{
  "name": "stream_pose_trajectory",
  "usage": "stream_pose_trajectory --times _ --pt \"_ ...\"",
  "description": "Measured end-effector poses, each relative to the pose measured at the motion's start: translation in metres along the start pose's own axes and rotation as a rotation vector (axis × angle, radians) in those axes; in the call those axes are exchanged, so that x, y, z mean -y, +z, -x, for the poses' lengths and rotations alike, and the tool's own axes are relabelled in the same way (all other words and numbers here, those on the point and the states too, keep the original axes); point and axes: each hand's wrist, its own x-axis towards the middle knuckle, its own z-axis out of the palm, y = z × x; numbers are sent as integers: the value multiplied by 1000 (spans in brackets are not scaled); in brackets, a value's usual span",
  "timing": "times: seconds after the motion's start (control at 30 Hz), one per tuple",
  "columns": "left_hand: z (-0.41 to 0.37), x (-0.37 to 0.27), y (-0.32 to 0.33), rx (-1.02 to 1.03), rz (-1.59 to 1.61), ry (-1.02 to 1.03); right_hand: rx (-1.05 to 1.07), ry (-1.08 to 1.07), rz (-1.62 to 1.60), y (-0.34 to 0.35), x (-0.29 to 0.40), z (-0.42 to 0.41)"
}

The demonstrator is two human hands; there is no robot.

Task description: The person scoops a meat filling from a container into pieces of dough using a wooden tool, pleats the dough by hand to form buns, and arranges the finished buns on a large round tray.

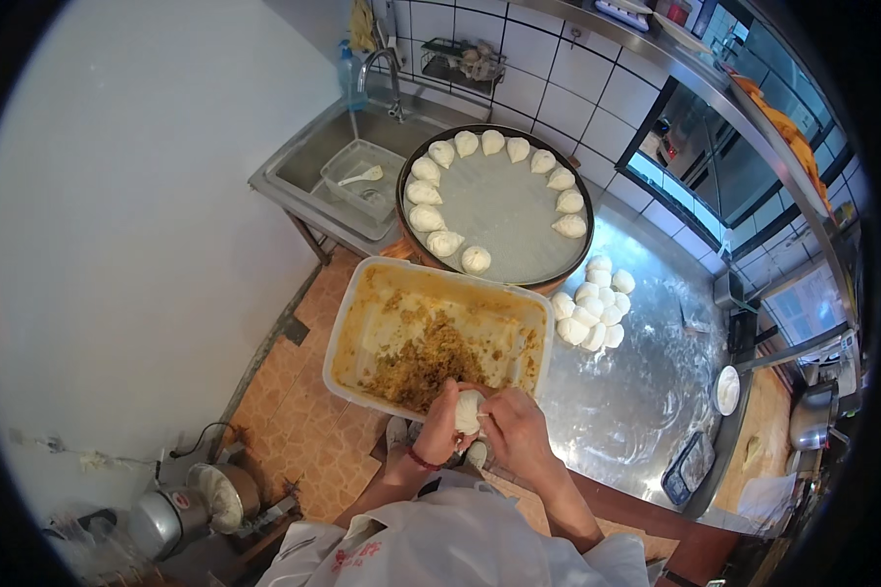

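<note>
A pleated dough bun (468, 412) rests in my left hand (437, 429), its fingers curled around it. My right hand (515, 429) pinches the bun's edge from the right. Both hands are over the near rim of a plastic tub (345, 323) that holds a brownish-yellow crumbly filling (440, 359). Beyond the tub sits a round steamer tray (510, 213) with a ring of shaped buns (476, 259) around its edge. To the right, several round dough pieces (589, 312) lie clustered on the steel worktop (631, 389).
A sink (301, 158) with a clear plastic container (338, 172) stands at the back left. On the worktop's right are a bowl of white powder (726, 390) and a dark tray (689, 468). A metal shelf (741, 103) runs above; a mixer (169, 517) stands lower left.
</note>
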Motion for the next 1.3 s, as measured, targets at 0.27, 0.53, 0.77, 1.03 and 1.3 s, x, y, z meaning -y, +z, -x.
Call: stream_pose_trajectory --times 0.27,0.53,0.77,1.03,1.3 --pt "-10 7 -2 -110 -53 -58 55 8 -4 -4 1 1" --pt "4 -10 32 -151 95 15 -11 55 -11 -5 -2 4" --pt "-1 3 13 -29 33 -12 4 -32 17 -4 -1 5" --pt "-12 21 32 -275 98 275 -47 235 -116 -3 -1 8" --pt "-7 27 31 -344 -216 345 -62 261 -180 1 0 10"
